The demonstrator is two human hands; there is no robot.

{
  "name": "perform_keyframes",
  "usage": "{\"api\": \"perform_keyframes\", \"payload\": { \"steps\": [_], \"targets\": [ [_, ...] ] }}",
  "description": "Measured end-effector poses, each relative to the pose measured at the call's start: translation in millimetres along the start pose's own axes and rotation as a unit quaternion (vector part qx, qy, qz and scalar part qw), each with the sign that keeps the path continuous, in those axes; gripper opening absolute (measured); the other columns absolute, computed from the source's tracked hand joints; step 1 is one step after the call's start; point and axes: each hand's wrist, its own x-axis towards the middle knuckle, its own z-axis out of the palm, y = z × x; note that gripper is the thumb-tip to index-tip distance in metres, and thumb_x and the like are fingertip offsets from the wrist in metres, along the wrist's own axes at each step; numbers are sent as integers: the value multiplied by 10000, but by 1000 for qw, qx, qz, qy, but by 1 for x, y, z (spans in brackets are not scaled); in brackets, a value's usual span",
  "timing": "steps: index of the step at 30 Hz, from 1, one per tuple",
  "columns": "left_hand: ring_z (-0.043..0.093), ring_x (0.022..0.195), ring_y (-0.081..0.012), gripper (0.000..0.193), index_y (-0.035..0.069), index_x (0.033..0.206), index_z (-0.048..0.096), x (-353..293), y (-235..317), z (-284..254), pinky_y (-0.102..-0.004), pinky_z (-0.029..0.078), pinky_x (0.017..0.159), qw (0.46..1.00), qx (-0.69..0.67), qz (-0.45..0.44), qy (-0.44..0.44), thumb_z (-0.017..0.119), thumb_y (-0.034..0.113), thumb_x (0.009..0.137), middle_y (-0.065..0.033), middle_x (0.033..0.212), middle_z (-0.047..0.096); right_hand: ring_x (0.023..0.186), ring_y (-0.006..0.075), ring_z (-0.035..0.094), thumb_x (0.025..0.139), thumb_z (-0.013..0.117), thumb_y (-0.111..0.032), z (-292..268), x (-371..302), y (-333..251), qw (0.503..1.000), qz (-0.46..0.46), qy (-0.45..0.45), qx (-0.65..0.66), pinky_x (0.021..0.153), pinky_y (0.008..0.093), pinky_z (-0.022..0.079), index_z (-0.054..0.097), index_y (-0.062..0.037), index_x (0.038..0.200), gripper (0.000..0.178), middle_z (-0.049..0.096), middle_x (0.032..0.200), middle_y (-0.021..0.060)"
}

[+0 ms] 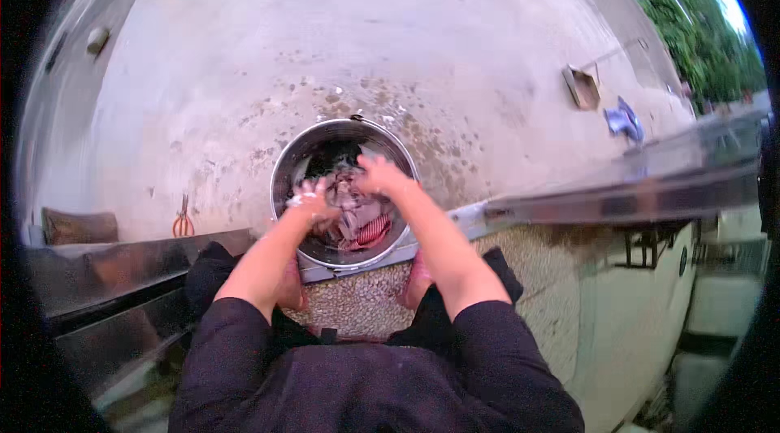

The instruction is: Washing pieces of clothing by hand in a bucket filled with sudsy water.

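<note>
Wet clothes point(351, 204) lie bunched in a round metal tub point(345, 259) in front of me, a mauve piece in the middle and a red-and-white striped part near the front. Dark cloth or water shows at the tub's back. My left hand point(312, 201), flecked with white suds, is over the left side of the clothes with its fingers spread. Over the right side is my right hand point(383, 176), fingers apart and blurred. Neither hand visibly grips any cloth; whether the fingertips touch it I cannot tell.
Wet spots mark the pale concrete point(455, 51) around the tub. Orange-handled scissors point(184, 220) lie at left. A long-handled dustpan point(582, 88) and a blue cloth point(624, 120) lie at far right. Door panels point(626, 193) flank me, and my feet stand on a speckled floor point(357, 307).
</note>
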Motion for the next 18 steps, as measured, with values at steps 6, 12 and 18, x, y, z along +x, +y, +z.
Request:
{"api": "perform_keyframes", "payload": {
  "steps": [6, 12, 18],
  "targets": [
    [37, 1287, -435, 911, 185, 1385, 44, 41, 22, 66, -684, 210, 893, 996, 65, -52, -15, 583, 419, 689, -161, 1430, 21, 1206, 476, 264, 706, 558, -338, 92, 27, 10, 988, 41, -61, -139, 942, 579, 272, 327, -181, 1287, 645, 218, 1356, 239],
    [295, 1231, -338, 670, 144, 1304, 338, 125, 10, 111, -635, 217, 919, 975, 137, 79, -156, 553, 365, 709, -160, 1331, 339, 1066, 364, 495, 763, 462, -321, 151, 79, 55, 965, 31, -182, -185, 917, 521, 333, 514, -51, 1126, 456, 508, 1146, 225],
    [514, 1030, -256, 436, 81, 1032, 589, 137, 1, 135, -385, 381, 913, 966, -217, 44, 130, 549, 367, 705, -142, 1126, 546, 986, 321, 552, 754, 474, -318, 207, 89, 107, 978, -18, -182, -101, 884, 432, 396, 587, -27, 1004, 400, 567, 1054, 201]
  ]
}}
